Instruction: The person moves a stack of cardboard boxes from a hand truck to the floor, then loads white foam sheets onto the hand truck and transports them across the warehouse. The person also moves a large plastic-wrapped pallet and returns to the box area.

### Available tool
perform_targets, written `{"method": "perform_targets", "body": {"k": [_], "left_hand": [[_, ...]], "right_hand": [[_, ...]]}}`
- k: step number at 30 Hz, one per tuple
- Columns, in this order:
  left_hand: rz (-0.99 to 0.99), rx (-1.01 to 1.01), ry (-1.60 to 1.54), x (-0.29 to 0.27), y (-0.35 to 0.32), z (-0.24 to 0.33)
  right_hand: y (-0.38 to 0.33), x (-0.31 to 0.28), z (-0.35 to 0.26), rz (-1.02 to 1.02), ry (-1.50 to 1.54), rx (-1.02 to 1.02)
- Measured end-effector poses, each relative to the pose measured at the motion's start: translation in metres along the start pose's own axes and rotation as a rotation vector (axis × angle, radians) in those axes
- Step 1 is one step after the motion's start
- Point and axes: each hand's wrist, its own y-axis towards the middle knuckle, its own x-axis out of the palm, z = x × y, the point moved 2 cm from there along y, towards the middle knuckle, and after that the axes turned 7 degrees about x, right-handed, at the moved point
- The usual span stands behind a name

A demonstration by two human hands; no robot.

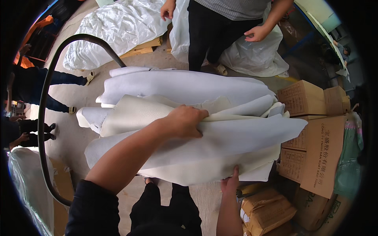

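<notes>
A pile of large, soft leather hides (185, 80) lies across the middle, pale grey on one face and cream on the other, loosely folded lengthwise. My left hand (187, 121) is closed on the upper edge of the nearest leather hide (236, 135), thumb on the near side, with the other fingers partly hidden. At its lower front edge, my right hand (230, 181) grips the same hide, thumb on top and fingers hidden underneath. A cream, grained hide (134, 114) lies just beyond my left forearm. What supports the pile is mostly covered.
A dark curved tube (42, 106) arches at the left. Beyond the pile stands a co-worker (224, 23) with both hands free, near plastic-wrapped stacks (114, 31). Cardboard boxes (301, 98) are stacked at the right; a taped carton (267, 210) sits nearby. Other people (31, 90) stand at the left.
</notes>
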Motion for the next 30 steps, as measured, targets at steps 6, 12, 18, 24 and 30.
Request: {"method": "perform_targets", "body": {"k": [6, 12, 18, 24, 30], "left_hand": [[0.062, -0.160, 0.121, 0.038, 0.043, -0.046], [-0.268, -0.221, 0.020, 0.038, 0.059, -0.040], [-0.098, -0.105, 0.228, 0.079, -0.005, 0.029], [0.052, 0.233, 0.077, 0.103, -0.151, 0.117], [0.235, -0.004, -0.209, 0.033, -0.228, 0.129]], "right_hand": [[0.059, -0.002, 0.032, -0.254, 0.393, -0.077], [0.073, -0.010, 0.019, -0.349, 0.269, -0.010], [0.074, 0.000, 0.026, -0.320, 0.394, -0.090], [-0.053, -0.013, -0.006, -0.326, 0.185, -0.427], [-0.159, 0.050, -0.074, -0.452, -0.047, -0.437]]}}
